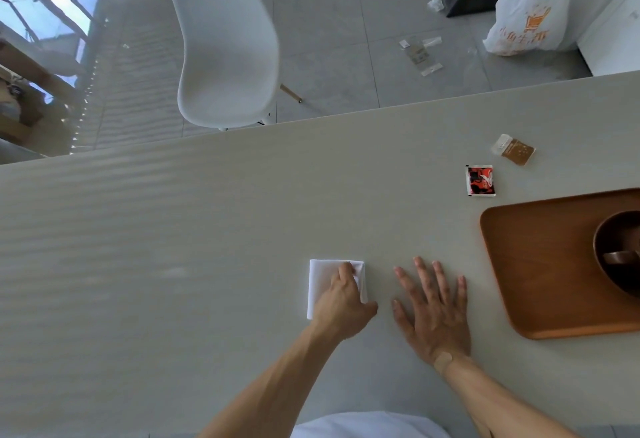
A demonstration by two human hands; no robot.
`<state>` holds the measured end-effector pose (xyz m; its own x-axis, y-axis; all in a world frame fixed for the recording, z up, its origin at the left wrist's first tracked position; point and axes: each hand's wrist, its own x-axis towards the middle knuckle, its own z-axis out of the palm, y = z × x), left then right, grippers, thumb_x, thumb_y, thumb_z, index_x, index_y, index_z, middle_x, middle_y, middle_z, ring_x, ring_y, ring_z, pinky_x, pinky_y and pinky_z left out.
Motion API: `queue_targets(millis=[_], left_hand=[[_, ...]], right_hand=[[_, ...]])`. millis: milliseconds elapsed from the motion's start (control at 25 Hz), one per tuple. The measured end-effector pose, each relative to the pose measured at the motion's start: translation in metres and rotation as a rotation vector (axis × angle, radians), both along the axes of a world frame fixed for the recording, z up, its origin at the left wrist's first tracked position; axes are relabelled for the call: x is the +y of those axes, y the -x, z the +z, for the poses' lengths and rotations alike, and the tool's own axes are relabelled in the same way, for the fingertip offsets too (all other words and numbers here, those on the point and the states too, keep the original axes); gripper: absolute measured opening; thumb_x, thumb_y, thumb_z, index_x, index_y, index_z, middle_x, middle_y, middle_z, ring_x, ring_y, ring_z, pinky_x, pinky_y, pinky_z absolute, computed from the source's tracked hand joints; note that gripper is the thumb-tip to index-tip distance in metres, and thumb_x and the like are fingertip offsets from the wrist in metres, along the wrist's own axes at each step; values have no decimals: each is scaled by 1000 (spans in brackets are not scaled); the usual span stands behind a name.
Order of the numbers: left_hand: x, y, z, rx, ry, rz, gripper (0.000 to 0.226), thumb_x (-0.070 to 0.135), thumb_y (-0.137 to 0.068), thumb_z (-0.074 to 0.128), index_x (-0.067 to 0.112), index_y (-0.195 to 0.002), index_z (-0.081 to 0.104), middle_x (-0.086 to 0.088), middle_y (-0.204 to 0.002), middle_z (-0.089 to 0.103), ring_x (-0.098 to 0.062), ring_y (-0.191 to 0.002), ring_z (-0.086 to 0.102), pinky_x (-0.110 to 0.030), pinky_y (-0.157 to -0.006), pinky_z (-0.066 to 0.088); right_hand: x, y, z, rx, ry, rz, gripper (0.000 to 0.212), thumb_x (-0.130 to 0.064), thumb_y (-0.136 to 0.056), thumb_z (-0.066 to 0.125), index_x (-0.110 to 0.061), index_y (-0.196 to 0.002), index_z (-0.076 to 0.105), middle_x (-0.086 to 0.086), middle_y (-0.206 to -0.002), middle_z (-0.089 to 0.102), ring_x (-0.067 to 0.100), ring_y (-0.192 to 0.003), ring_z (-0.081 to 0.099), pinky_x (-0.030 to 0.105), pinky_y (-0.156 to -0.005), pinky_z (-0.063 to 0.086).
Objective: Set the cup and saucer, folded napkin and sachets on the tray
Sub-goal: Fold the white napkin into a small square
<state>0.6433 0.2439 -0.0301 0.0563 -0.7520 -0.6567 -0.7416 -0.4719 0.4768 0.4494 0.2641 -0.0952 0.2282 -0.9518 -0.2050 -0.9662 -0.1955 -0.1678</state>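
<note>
The pale surface (207,229) carries a wooden tray (540,264) at its right side, with a dark cup and saucer (620,257) already on it. Left of the tray, the right hand (436,313) lies flat, its grip wide and holding nothing. Further left of the tray, the left hand (343,302) pinches the white folded napkin (320,281). Beyond the tray's far corner lie a red sachet (480,180) and a brown sachet (514,149).

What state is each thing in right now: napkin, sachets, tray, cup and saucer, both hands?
Napkin: folded, on the table, off the tray.
Red sachet: flat on the table, off the tray.
Brown sachet: flat on the table, off the tray.
Tray: on the table, carrying cup and saucer.
Cup and saucer: on the tray, partly out of frame.
Left hand: grips the napkin.
Right hand: open, fingers spread over the table.
</note>
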Motion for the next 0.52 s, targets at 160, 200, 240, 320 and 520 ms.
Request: queue_targets(millis=[160,200,240,320,520], left_hand=[[1,-16,2,160,-74,-21,74,33,-82,68,18,-144,29,-3,-120,55,-21,-110,56,-30,-82,47],[4,-23,3,224,-69,19,68,32,-84,67,21,-143,35,1,-112,59,-18,-103,58,-31,-82,50],[8,-31,4,287,-55,71,60,30,-87,65,24,-142,41,4,-104,61,-16,-95,60,-33,-82,52],[16,-49,8,373,2,160,45,28,-89,62,31,-133,53,9,-95,63,-10,-83,60,-32,-79,55],[29,-81,14,319,204,158,26,20,-88,59,34,-107,69,15,-85,66,-5,-67,58,-26,-66,50]], right_hand=[[0,-1,2,18,0,1,63,-60,-92,23,-37,-150,28,3,-160,25,33,-147,21,63,-116,11],[1,-1,2,24,2,-1,62,-61,-92,22,-37,-149,31,4,-160,27,33,-147,22,63,-116,11],[2,-2,5,21,7,-2,62,-60,-92,23,-36,-147,35,4,-159,29,33,-146,24,62,-116,11],[-2,-7,14,-26,35,-36,60,-57,-89,31,-32,-141,48,8,-153,40,35,-141,34,63,-114,16],[-11,-62,49,-323,324,-130,43,-22,-88,43,-14,-127,61,11,-136,56,33,-123,51,58,-102,38]])
